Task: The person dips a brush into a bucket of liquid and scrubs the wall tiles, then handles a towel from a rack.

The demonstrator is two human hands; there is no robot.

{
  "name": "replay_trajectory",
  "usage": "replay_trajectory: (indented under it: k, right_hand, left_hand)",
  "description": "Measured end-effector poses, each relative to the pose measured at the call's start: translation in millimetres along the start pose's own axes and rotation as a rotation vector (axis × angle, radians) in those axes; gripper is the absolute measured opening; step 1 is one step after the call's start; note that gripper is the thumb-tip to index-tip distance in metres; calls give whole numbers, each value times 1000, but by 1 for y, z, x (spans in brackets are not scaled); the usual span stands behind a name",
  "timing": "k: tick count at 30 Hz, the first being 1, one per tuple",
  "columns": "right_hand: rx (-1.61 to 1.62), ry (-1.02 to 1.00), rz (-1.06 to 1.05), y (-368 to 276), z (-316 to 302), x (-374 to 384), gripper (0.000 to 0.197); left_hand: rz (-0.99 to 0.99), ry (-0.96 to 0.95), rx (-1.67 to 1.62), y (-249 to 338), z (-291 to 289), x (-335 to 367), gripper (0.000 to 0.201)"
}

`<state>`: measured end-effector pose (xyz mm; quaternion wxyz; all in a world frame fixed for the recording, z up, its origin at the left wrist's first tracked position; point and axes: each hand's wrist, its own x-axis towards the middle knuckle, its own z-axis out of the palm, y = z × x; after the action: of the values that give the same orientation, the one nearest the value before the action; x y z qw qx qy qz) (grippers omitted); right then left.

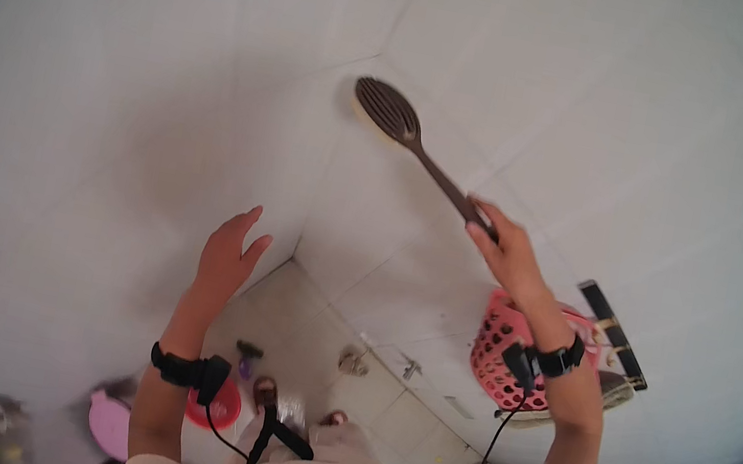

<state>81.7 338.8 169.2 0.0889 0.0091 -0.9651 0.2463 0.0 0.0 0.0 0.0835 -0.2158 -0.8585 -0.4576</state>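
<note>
A dark brown long-handled brush with pale bristles is held up against the white tiled wall, close to the corner. Its ridged back faces me and the bristle side is turned to the wall. My right hand is closed around the end of its handle. To the left, my left hand is raised near the other wall with nothing in it, thumb and fingers apart. Whether its fingertips touch the wall I cannot tell.
A pink perforated basket hangs beside my right forearm, next to a black hook rail. Below are a tap, a red basin, a pink lidded item and a purple bottle on the floor. Cables run from my wrist straps.
</note>
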Motion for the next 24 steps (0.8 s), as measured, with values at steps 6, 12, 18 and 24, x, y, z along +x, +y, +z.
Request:
replay_trajectory:
  k: [6,12,18,24]
  right_hand:
    - [848,-599,657,57,77,10,43]
    - [982,-976,830,101,210,-10,38]
    - [661,-1222,774,126,407,-92,31]
    - [298,-1402,260,87,527,-174,31]
  left_hand:
    - [-209,7,0,-66,49,0,41]
    - [-475,26,18,-147,87,-98,38]
    - [-1126,182,-255,-235,138,-306,27]
    - [-1672,737,-963,-207,181,-455,23]
